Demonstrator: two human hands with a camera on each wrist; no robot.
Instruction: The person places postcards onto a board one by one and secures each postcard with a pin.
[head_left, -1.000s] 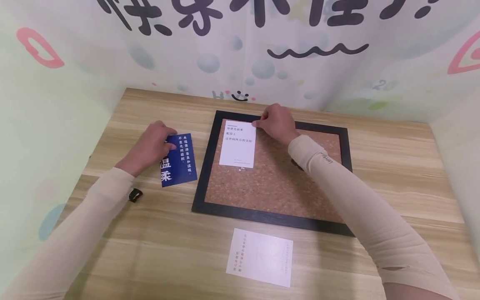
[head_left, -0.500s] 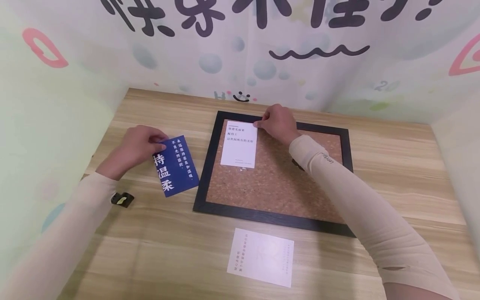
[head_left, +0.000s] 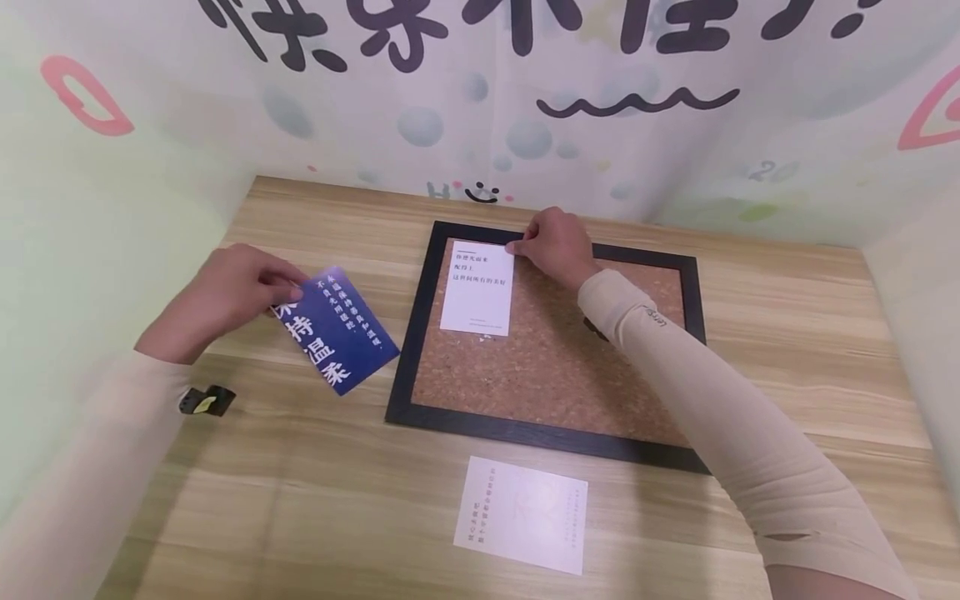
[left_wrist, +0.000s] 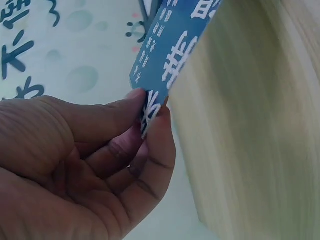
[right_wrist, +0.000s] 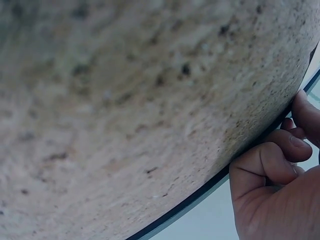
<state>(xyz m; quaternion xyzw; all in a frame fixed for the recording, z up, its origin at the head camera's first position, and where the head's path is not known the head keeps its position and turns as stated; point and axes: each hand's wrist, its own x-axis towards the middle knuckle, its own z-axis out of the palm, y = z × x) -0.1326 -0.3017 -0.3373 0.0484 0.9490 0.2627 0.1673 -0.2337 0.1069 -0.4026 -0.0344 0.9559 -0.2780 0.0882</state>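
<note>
Head view: left hand (head_left: 225, 292) has the blue card (head_left: 339, 337) pinched by its upper-left corner, left of the corkboard (head_left: 517, 379). Card sits slanted, lower-right corner right by the black frame (head_left: 480, 426); touching or not, can't tell. Right hand (head_left: 558, 248) at the corkboard's top edge, fingers bent, fingertips at the top-right corner of the upright white card (head_left: 477, 300); pinching or just pressing, can't tell. That one lies on the corkboard's upper-left part, near the frame's inner edge. Cork runs from it to the corkboard's right side, but the right sleeve (head_left: 690, 400) cuts across that half. Wooden table (head_left: 337, 483) extends left, right and in front of the corkboard, narrow strip behind, then the printed backdrop (head_left: 675, 150). Second white card (head_left: 521, 517) flat in front of the corkboard, apart from it. Small black piece (head_left: 220, 400) by the left sleeve (head_left: 82, 483), left of the corkboard.

Left wrist view: thumb and fingers grip one end of the blue card; backdrop and table behind.

Right wrist view: corkboard fills most of it, blurry; right hand's fingers curled along its edge, thumb tip against it.
</note>
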